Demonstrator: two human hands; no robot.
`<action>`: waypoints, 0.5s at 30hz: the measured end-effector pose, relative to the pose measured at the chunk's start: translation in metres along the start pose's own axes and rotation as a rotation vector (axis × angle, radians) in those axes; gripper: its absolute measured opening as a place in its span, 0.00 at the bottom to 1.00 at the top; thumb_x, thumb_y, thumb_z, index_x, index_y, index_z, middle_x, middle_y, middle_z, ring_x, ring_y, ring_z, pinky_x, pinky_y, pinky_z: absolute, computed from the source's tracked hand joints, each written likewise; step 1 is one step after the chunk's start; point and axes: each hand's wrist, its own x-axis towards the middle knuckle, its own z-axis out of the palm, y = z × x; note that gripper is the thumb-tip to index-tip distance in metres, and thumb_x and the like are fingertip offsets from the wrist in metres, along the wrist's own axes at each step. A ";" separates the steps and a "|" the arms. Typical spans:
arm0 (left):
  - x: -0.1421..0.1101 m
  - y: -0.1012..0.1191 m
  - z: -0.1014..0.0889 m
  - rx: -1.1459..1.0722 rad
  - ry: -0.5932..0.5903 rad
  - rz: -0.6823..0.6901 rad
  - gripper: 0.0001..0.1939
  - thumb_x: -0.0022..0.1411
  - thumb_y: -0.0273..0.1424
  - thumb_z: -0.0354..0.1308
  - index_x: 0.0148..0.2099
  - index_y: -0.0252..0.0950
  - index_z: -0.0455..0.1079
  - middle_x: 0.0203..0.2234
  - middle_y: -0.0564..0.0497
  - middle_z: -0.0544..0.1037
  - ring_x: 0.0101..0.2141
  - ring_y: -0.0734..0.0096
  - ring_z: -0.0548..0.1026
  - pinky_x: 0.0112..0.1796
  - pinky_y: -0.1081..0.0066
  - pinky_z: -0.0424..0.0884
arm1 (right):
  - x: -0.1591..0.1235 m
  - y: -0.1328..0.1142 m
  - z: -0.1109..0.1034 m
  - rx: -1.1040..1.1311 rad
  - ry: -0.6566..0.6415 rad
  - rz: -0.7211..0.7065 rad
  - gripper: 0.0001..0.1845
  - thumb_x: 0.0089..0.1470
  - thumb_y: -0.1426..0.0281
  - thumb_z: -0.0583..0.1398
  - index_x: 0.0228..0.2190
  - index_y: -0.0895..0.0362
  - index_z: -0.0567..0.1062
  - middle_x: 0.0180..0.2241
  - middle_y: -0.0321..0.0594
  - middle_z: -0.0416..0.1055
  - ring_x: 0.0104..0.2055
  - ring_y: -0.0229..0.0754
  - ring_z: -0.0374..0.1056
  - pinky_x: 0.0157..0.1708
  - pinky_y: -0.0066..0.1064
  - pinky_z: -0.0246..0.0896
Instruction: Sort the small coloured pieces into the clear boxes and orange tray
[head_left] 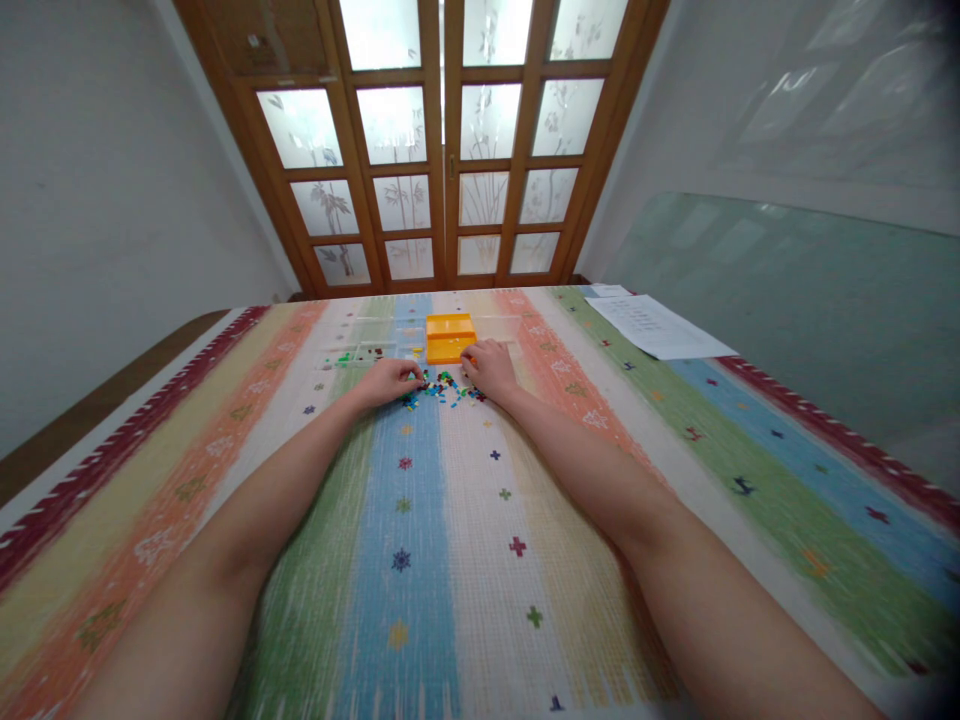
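Nearest: striped cloth [409, 640], woven texture, w/ small motifs. Loose scatter of tiny multicol. pieces [448, 380] lies on it, betw. my hands. My L hand [391, 381] is at the scatter's left edge, fingers curled nearly closed; can't tell if it has hold of anything. My R hand [489, 368], also half-curled, hides the near R corner of an open rectangular orange box [450, 326]; grip can't be told. Farther R: flat white sheets [652, 325]. Far end: wood-framed doors [439, 190], frosted panes.
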 end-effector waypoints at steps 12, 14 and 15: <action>0.036 -0.051 -0.010 -0.024 0.355 -0.308 0.19 0.63 0.43 0.58 0.44 0.35 0.81 0.23 0.52 0.72 0.28 0.66 0.69 0.30 0.70 0.59 | -0.002 -0.006 0.004 0.001 -0.009 -0.083 0.14 0.68 0.67 0.55 0.41 0.55 0.81 0.43 0.45 0.79 0.50 0.49 0.67 0.54 0.39 0.49; 0.041 -0.052 -0.009 -0.041 0.359 -0.322 0.19 0.63 0.43 0.58 0.45 0.34 0.81 0.23 0.52 0.72 0.28 0.66 0.69 0.30 0.71 0.59 | -0.002 -0.006 0.004 -0.004 -0.016 -0.080 0.13 0.68 0.67 0.56 0.41 0.54 0.81 0.44 0.45 0.79 0.50 0.49 0.67 0.54 0.39 0.49; 0.042 -0.052 -0.009 -0.047 0.364 -0.325 0.19 0.63 0.43 0.57 0.45 0.34 0.81 0.23 0.52 0.72 0.28 0.66 0.69 0.30 0.71 0.59 | -0.002 -0.006 0.004 -0.006 -0.022 -0.077 0.13 0.68 0.67 0.56 0.41 0.54 0.81 0.44 0.45 0.79 0.50 0.50 0.67 0.54 0.39 0.49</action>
